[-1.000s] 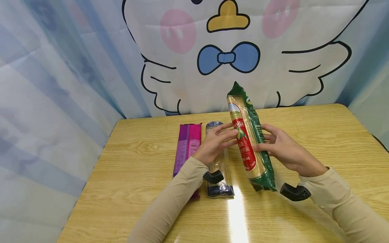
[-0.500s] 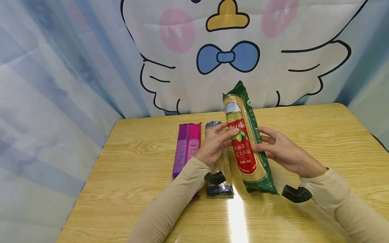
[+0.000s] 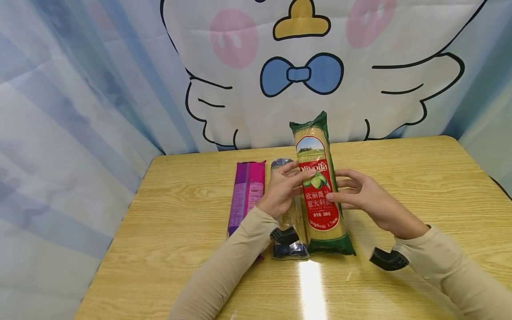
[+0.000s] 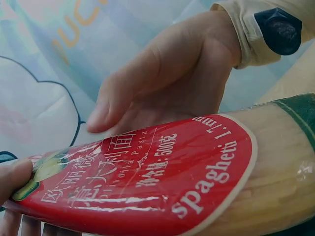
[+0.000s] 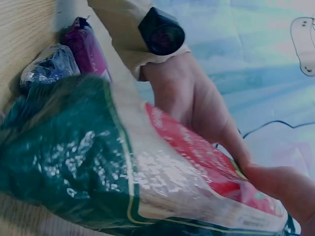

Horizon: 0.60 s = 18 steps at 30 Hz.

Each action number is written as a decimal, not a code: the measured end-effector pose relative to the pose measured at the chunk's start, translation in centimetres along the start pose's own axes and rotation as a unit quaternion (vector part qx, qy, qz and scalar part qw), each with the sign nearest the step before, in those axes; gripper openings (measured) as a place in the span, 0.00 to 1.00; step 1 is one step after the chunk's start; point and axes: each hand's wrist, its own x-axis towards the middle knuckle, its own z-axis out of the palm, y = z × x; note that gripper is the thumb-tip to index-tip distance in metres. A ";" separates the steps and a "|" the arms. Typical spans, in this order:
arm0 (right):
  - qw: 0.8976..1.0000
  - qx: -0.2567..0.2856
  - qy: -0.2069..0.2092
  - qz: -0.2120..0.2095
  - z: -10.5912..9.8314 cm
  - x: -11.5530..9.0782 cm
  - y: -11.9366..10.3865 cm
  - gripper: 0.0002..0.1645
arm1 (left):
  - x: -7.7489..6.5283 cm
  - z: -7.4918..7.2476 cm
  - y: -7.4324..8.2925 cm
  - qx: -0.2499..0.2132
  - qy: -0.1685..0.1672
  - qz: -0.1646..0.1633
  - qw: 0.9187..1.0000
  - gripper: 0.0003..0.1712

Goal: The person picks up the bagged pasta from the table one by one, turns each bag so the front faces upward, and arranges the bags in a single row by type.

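Holding the spaghetti packet [image 3: 318,191] in the left grip [image 3: 280,191], with thumb laid across the label and fingers tucked behind the edge at nine o'clock. Framing the opposite edge, at three o'clock, with the right grip [image 3: 376,204], fairly wide, thumb over the label and fingertips at or beyond the edge; unable to tell contact from a near miss there. Hinging, by judgement, on the long axis: slanting from a little before twelve at the top to a little before six at the foot, passing between both grips, label towards the head camera, more surely tied to the left. Tilted up over the surface [image 3: 192,209], with contact at the foot not clear. Showing close by towards eight o'clock a clear packet [image 3: 294,218] with dark blue ends, partly hidden by the left grip, and farther out, near nine o'clock, a purple packet [image 3: 246,191], both lying roughly twelve to six. Reading on the red label: "Olivoilà" in white, partly covered, above green olives; then "欧丽薇兰 意大利面", clearest in the left wrist view, with smaller "Olivoilà Pasta", "净含量: 500克" and, curving round the bottom, "spaghetti 1.7mm". Too small to read on the purple packet; nothing legible on the clear packet.
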 end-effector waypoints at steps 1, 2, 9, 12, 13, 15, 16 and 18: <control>1.000 -0.002 0.002 -0.002 0.2 0.0 0.0 0.48 | 0.0 0.0 0.0 0.002 0.000 0.000 1.000 0.32; 1.000 -0.004 0.003 -0.006 0.3 0.1 0.0 0.48 | -0.1 0.1 0.1 0.004 0.000 0.001 1.000 0.31; 1.000 -0.012 0.021 -0.020 0.7 0.2 -0.2 0.48 | -0.2 0.3 0.2 0.012 0.009 0.004 1.000 0.27; 0.999 -0.016 0.028 -0.023 0.6 0.2 -0.1 0.48 | -0.2 0.4 0.1 0.019 0.013 0.003 1.000 0.27; 0.999 -0.015 0.030 -0.024 0.6 0.2 -0.1 0.47 | -0.1 0.4 0.1 0.022 0.013 0.003 1.000 0.28; 0.999 -0.014 0.032 -0.024 0.6 0.2 0.0 0.46 | -0.1 0.3 0.0 0.026 0.014 0.004 1.000 0.28; 0.999 -0.010 0.032 -0.024 0.6 0.2 0.0 0.46 | -0.2 0.3 -0.1 0.027 0.015 0.005 1.000 0.27; 0.999 0.000 0.032 -0.023 0.5 0.2 0.1 0.45 | -0.2 0.1 -0.2 0.027 0.017 0.007 0.999 0.26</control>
